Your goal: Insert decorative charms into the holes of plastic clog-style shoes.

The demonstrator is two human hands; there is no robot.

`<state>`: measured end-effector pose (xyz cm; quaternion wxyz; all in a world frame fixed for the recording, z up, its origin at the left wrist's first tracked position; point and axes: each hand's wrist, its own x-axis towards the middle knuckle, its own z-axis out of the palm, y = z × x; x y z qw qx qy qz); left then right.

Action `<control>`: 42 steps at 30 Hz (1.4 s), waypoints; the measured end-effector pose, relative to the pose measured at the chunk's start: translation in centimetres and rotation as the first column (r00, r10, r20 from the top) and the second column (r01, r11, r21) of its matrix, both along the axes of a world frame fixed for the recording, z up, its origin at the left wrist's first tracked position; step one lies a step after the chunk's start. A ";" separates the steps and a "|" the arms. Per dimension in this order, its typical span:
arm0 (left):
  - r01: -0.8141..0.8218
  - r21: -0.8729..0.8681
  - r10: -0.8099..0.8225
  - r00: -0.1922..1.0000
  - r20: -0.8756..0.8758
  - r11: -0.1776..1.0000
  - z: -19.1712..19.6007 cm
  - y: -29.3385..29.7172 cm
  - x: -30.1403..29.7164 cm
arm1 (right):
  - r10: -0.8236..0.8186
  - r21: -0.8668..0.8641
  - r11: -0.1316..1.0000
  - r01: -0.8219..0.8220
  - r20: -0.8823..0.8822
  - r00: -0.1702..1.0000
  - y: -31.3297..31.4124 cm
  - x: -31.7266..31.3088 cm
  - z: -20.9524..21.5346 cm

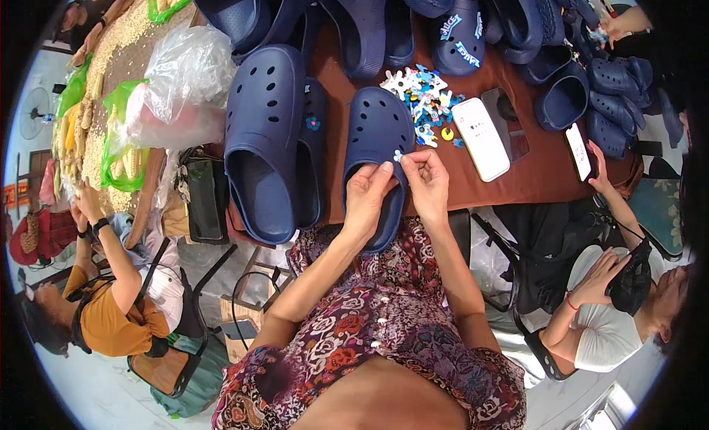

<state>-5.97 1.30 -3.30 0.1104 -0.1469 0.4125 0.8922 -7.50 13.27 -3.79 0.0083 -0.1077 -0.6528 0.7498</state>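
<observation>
A navy clog [380, 120] with holes in its upper lies before me on the brown cloth, toe pointing away. My left hand [368, 197] is closed on the clog at its opening, fingers partly hidden inside. Just right of it, my right hand [428, 182] pinches a small pale blue-and-white shoe charm [398, 157] at the upper's edge. Beyond the clog is a heap of colourful charms [422, 97]. To the left stand a larger navy clog [262, 94] and another, partly hidden, bearing a blue flower charm [313, 124].
A white phone [481, 138] and a dark phone [509, 116] lie right of the charms. More navy clogs [358, 31] crowd the far side. A clear plastic bag [188, 68] and corn cobs [122, 149] are at left. People sit on both sides.
</observation>
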 end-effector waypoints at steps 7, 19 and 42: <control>-0.202 0.499 0.102 0.970 0.220 0.843 1.2 -1.2 -0.9 | 0.094 -0.004 0.996 -0.094 0.006 0.996 1.2 1.7 -0.6; -0.247 0.403 0.161 0.958 0.236 0.881 2.8 -2.0 2.1 | 0.088 0.161 0.982 -0.098 0.069 0.994 2.6 2.9 -1.6; -0.305 0.438 0.217 0.946 0.241 0.846 6.1 -3.7 3.2 | 0.371 0.888 0.458 0.030 -0.222 0.902 0.8 -1.8 -1.9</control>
